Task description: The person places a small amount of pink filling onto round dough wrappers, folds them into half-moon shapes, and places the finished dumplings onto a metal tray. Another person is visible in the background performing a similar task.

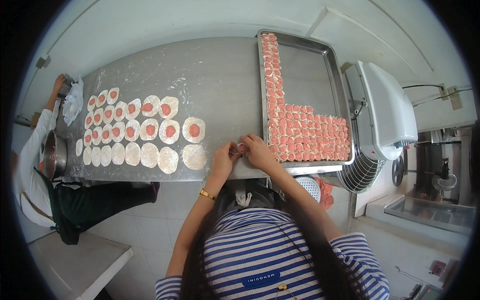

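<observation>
Close to the table's front edge, my left hand (225,159) and my right hand (257,151) meet around one small open-topped dumpling (242,148). The fingers of both are closed on its wrapper, and pink filling shows at the top. To my left lie rows of flat, floured dough wrappers (194,157). Many carry a dab of pink filling (194,130), while the nearest row is bare. At my right, a metal tray (261,80) holds many finished-looking dumplings (305,131), packed along its left side and across its near half.
A co-worker (35,150) stands at the far left beside a metal bowl (59,156) and a white plastic bag (74,102). Right of the tray is a white machine (382,105) with a wire guard. A perforated stool (307,187) stands below the table edge.
</observation>
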`<state>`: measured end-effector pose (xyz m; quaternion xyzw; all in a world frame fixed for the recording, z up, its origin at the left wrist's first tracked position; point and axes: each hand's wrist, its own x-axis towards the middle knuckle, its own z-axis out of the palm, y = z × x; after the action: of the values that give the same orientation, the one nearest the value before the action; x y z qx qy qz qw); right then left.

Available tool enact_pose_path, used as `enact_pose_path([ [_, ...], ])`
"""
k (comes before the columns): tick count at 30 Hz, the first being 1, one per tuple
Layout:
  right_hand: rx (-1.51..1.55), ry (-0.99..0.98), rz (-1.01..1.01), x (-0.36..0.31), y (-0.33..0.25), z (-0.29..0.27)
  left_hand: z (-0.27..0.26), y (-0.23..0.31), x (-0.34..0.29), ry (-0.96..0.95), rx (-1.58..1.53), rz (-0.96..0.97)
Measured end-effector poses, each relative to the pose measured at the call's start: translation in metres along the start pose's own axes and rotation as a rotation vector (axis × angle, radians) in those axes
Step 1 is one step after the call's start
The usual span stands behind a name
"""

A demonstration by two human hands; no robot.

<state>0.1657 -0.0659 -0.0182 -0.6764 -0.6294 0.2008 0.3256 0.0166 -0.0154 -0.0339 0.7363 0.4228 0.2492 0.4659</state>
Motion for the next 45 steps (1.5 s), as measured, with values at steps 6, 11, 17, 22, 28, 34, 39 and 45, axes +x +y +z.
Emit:
enact_pose_path([
  [6, 0.005, -0.098, 0.024, 0.006, 0.011, 0.005, -0.001, 0.000, 0.007, -0.023, 0.009, -0.017],
  [11, -0.042, 0.020, 0.083, 0.007, 0.005, -0.003, -0.003, -0.004, 0.004, 0.051, 0.045, 0.026],
  [17, -0.077, -0.143, 0.111, 0.011, 0.005, 0.001, -0.001, -0.007, 0.008, -0.028, -0.048, -0.005],
  [22, 0.001, -0.033, 0.026, 0.015, 0.002, -0.003, -0.004, -0.001, 0.008, -0.030, -0.041, -0.052],
  [28, 0.019, -0.050, 0.033, 0.009, 0.003, 0.005, -0.002, 0.002, 0.007, 0.019, -0.032, -0.036],
  [34, 0.005, -0.087, -0.009, 0.007, -0.001, 0.009, -0.002, -0.008, 0.002, 0.015, -0.070, -0.066],
  [39, -0.096, -0.091, -0.125, 0.006, -0.005, 0.007, -0.008, -0.014, -0.003, 0.044, -0.043, -0.062],
  [45, 0.115, -0.150, -0.060, 0.009, 0.011, -0.016, -0.027, -0.011, -0.016, 0.020, 0.021, -0.144],
])
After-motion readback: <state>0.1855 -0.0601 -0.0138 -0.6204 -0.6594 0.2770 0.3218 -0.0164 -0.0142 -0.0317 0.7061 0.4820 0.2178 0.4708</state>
